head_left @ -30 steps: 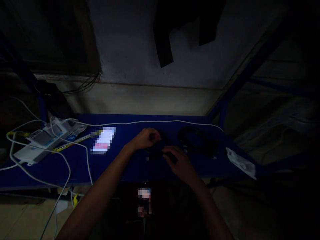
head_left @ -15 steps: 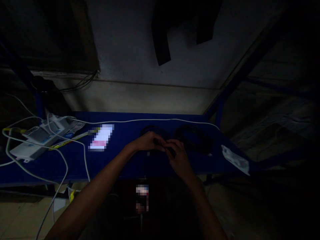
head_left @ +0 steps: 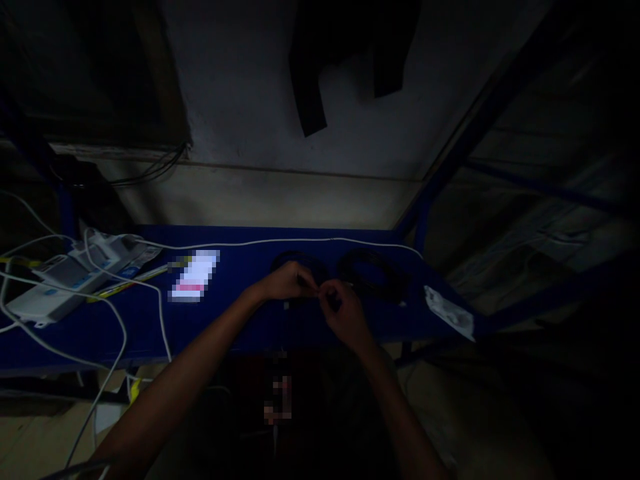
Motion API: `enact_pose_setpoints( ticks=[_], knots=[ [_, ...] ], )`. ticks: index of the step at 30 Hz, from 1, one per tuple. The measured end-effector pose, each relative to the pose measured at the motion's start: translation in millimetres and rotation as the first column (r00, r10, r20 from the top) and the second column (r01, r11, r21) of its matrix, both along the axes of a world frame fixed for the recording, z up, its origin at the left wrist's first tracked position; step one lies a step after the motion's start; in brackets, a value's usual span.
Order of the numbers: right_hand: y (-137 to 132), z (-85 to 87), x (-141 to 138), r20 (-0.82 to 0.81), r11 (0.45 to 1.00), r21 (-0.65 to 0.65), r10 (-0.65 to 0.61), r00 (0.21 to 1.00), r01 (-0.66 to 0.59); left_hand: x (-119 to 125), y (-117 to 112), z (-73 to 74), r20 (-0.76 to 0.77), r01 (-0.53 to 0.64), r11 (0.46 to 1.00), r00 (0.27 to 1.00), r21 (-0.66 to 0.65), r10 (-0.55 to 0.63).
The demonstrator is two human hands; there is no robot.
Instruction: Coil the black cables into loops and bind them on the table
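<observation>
My left hand [head_left: 289, 281] and my right hand [head_left: 345, 315] meet above the blue table [head_left: 240, 333], fingertips pinched together and touching or almost touching. Whatever lies between them is too small and dark to make out. Behind the left hand is a coiled black cable [head_left: 296, 255], partly hidden by it, with a small pale end showing below. A second coiled black cable [head_left: 377, 267] rests just beyond my right hand.
A white power strip [head_left: 55, 297] with tangled white cords stands at the left, beside a lit, blurred phone-like screen [head_left: 197, 275]. One white cord [head_left: 280, 240] runs along the back edge. A crumpled clear plastic bag [head_left: 450, 312] lies at the right. Blue frame posts flank the table.
The view has shifted slightly right, so the scene appears further left. My right hand's fingers have curled into a rounder pinch against the left fingertips.
</observation>
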State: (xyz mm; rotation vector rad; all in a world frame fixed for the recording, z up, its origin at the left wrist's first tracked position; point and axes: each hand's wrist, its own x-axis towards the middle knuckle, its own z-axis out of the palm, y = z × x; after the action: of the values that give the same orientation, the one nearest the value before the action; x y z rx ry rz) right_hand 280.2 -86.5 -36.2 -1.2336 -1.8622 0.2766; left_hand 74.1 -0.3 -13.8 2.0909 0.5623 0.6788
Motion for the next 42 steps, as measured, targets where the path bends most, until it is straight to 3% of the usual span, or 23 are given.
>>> enact_pose_setpoints(
  ticks=[3, 10, 15, 24, 30, 36, 42],
  knots=[
    [0.6, -0.7, -0.4, 0.004, 0.998, -0.030, 0.047, 0.999, -0.047, -3.2, 3.1, -2.5, 0.011, -0.015, 1.000, 1.000, -0.008, 0.015],
    [5.8, -8.3, -2.2, -0.027, 0.997, -0.072, 0.014, 1.000, -0.016, -6.3, 5.4, -3.0, 0.018, -0.075, 0.994, 0.997, -0.080, 0.076],
    [5.2, -8.5, -0.9, -0.012, 0.998, -0.058, 0.023, 1.000, -0.024, -4.5, 4.1, -2.0, 0.016, -0.082, 0.992, 0.996, -0.091, 0.083],
    [6.3, -8.9, 0.3, 0.038, 1.000, 0.011, 0.011, 0.999, -0.012, -4.0, -0.1, 1.3, -0.016, -0.073, 0.966, 0.997, -0.248, 0.071],
    [8.3, -14.1, 0.9, -0.007, 0.999, -0.006, 0.034, 0.999, -0.034, -1.6, -2.7, 2.2, -0.023, -0.045, 0.978, 0.999, -0.203, 0.041],
    [5.9, -7.1, 0.8, -0.060, 0.998, -0.046, 0.042, 0.997, -0.045, -0.7, -3.8, 0.2, -0.027, -0.045, 0.992, 0.999, -0.119, 0.042],
    [4.5, -5.8, 1.5, -0.200, 0.986, -0.126, 0.084, 0.976, -0.111, -1.6, -2.1, 0.5, -0.031, -0.042, 0.999, 0.999, -0.024, 0.041]
  ],
)
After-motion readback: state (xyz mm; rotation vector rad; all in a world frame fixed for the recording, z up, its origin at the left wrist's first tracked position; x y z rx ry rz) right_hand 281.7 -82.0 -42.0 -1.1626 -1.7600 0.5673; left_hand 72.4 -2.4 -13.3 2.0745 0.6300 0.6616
